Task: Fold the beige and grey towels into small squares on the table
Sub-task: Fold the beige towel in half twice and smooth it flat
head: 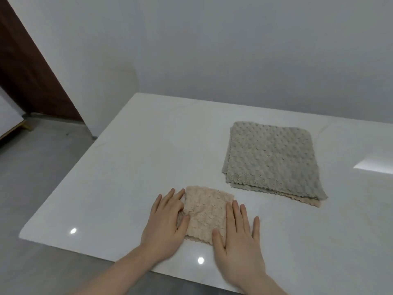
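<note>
On the near part of the white table (pixel 131 158), close to its front edge, lies the beige towel (pixel 205 213), folded down to a small square with a scalloped hem showing along its near side. Both bare forearms come in from below, and a hand sits at each side of this square. At the beige towel's left side, the left hand (pixel 164 224) lies palm down with straight fingers; its fingertips and thumb rest on the fabric's left edge while the heel of the hand is on the tabletop. At the towel's right side, the right hand (pixel 238 235) also lies flat and spread, its thumb and first fingers pressing on the near right corner and its outer fingers on bare table. Neither hand curls round anything; the two are apart with the folded square between them.

Beyond the beige towel and to its right, well apart from it, the grey towel (pixel 270 158) lies flat as a much larger dotted square, with a beige layer peeking out under its near right corner. Nothing stands between the two cloths. Farther still, past the table's back edge, rises a pale wall (pixel 212 50); far left of the beige towel a dark brown panel (pixel 32 71) slants down to the grey floor (pixel 42 156).
</note>
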A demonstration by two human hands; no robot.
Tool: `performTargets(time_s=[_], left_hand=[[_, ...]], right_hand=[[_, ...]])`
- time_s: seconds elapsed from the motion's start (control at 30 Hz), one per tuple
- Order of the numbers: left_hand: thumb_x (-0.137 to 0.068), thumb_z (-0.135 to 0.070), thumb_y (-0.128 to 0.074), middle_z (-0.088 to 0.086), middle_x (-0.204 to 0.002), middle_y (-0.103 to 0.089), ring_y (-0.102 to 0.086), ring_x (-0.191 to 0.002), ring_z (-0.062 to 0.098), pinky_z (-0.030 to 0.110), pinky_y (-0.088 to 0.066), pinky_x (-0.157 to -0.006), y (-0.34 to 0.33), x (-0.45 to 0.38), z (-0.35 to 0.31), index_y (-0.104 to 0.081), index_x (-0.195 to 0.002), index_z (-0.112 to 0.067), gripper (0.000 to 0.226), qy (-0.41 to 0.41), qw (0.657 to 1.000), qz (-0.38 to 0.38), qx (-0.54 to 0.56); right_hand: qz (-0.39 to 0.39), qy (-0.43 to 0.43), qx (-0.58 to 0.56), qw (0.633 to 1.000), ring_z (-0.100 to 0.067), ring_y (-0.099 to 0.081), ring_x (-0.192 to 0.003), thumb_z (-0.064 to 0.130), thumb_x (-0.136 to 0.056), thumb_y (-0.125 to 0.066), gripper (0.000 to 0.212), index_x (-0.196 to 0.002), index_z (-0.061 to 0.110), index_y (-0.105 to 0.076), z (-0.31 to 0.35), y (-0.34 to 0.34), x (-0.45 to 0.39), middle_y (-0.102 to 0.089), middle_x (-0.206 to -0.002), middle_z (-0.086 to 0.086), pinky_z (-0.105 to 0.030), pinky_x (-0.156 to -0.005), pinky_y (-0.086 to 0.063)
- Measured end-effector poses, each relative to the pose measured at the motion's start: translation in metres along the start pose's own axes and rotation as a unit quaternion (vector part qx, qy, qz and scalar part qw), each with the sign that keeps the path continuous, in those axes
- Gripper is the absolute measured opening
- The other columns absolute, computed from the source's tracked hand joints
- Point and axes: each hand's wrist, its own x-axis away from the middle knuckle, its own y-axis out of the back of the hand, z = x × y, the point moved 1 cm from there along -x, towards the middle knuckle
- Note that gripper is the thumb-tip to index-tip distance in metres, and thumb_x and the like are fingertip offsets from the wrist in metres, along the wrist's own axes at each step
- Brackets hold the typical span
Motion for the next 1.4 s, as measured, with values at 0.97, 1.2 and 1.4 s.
performTargets(time_s=[0.97,1.2,1.4], left_hand=[[-0.101,-0.012,-0.061,0.010,-0.100,-0.078,-0.074,-0.087,0.022,0.033,-0.054,-0.077,0.210,-0.055,-0.152,-0.057,-0.109,-0.011,0.009,0.272,0.840,0.061,0.465],[-0.098,-0.025,-0.062,-0.007,-0.108,-0.070,-0.068,-0.083,0.009,0.017,-0.049,-0.065,0.216,-0.072,-0.130,-0.058,-0.107,-0.026,0.011,0.252,0.915,0.047,0.313],[-0.096,-0.022,-0.061,-0.006,-0.112,-0.067,-0.068,-0.090,0.010,0.018,-0.051,-0.067,0.223,-0.090,-0.097,-0.054,-0.119,-0.029,0.025,0.243,0.924,0.066,0.288]], right_hand=[[0.210,-0.198,-0.623,0.727,-0.020,-0.073,-0.104,0.022,-0.100,-0.060,0.026,-0.126,0.021,-0.063,0.068,0.242,-0.001,-0.077,-0.112,0.001,-0.038,-0.090,-0.058],[0.148,-0.196,-0.586,0.772,-0.012,-0.075,-0.094,0.008,-0.092,-0.066,0.031,-0.120,0.021,-0.065,0.076,0.244,-0.027,-0.078,-0.102,0.007,-0.037,-0.084,-0.061],[0.105,-0.205,-0.559,0.796,-0.012,-0.075,-0.090,0.005,-0.086,-0.067,0.037,-0.117,0.024,-0.062,0.101,0.232,-0.042,-0.078,-0.100,0.004,-0.037,-0.085,-0.061]])
